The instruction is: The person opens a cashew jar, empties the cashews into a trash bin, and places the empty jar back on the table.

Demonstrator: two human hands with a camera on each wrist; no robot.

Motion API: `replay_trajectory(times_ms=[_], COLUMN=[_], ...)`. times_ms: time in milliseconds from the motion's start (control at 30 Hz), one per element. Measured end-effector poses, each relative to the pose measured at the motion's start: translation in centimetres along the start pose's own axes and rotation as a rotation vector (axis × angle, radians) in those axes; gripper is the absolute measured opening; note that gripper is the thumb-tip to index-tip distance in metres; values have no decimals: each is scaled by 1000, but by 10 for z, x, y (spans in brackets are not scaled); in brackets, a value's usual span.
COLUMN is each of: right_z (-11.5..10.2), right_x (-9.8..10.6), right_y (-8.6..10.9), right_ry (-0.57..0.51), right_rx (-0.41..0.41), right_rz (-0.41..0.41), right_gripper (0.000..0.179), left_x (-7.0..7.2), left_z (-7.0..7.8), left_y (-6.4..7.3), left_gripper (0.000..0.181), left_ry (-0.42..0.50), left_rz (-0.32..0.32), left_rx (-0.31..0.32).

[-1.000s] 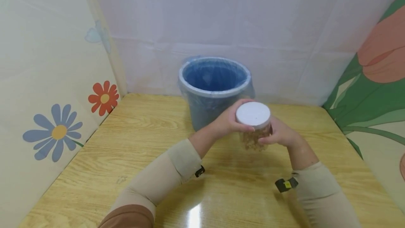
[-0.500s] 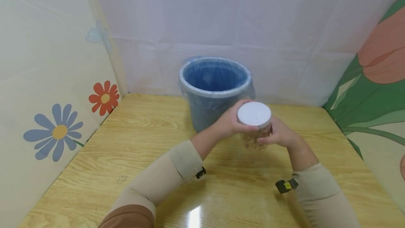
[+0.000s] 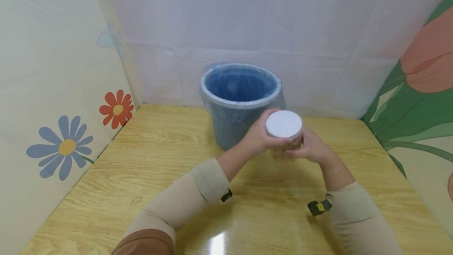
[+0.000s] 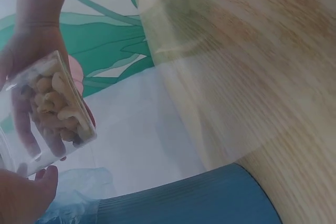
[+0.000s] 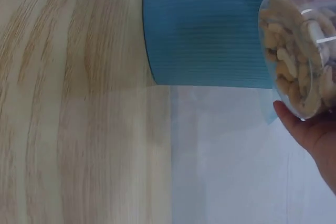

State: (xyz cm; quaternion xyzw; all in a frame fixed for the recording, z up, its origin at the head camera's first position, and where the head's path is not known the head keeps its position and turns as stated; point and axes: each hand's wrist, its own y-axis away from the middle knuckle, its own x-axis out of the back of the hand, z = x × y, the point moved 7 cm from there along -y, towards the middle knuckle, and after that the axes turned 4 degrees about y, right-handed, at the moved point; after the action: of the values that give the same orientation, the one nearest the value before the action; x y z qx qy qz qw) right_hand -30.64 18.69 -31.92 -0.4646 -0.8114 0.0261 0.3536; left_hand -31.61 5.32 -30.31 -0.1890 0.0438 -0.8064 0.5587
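Note:
A clear plastic jar (image 3: 281, 156) with a white lid (image 3: 284, 124) is held over the table between both hands. Curled around the lid's side is my left hand (image 3: 259, 135), its thumb along the near edge. My right hand (image 3: 314, 148) grips the jar's body from the right, lower down. Cashew nuts (image 4: 52, 106) show through the clear wall in the left wrist view. In the right wrist view, more nuts (image 5: 294, 64) lie against the jar's bottom, which is clear of the table.
A blue bin (image 3: 226, 125) with a clear plastic liner stands just behind the hands, its mouth facing up. The wooden table (image 3: 159, 145) runs back to a white sheet (image 3: 311, 42). Flower-printed panels (image 3: 63, 70) border the sides.
The jar has risen slightly and its lid now faces more toward the head camera. My left thumb has shifted rightward along the lid's edge. The bin stays in place.

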Motion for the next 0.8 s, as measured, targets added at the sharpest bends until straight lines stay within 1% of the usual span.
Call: replay_trajectory(times_ms=[100, 233, 333, 467, 533, 633, 700, 800], right_z=[2, 3, 4, 3, 2, -3, -9, -18], right_x=[0, 1, 3, 5, 5, 6, 6, 6], right_y=[0, 0, 0, 1, 2, 2, 2, 2], right_ry=[-2, 5, 9, 1, -3, -25, -55, -112], right_rx=[-11, -23, -33, -36, -30, -2, 29, 80], right_rz=[5, 11, 10, -1, -7, -17, -28, -56], right_gripper=[84, 86, 88, 90, 91, 91, 91, 91], left_x=[0, 1, 2, 5, 6, 7, 7, 6], left_z=[-1, -1, 0, 14, 22, 28, 28, 27], left_y=[0, -1, -2, 4, 8, 9, 8, 6], left_gripper=[95, 96, 94, 89, 84, 76, 73, 74], left_ry=[1, 19, 63, 172, 239, 327, 365, 408], left_rz=[2, -37, -107, -235, -284, -338, -364, -406], left_rx=[-13, -31, -47, -64, -77, -122, -159, -197])
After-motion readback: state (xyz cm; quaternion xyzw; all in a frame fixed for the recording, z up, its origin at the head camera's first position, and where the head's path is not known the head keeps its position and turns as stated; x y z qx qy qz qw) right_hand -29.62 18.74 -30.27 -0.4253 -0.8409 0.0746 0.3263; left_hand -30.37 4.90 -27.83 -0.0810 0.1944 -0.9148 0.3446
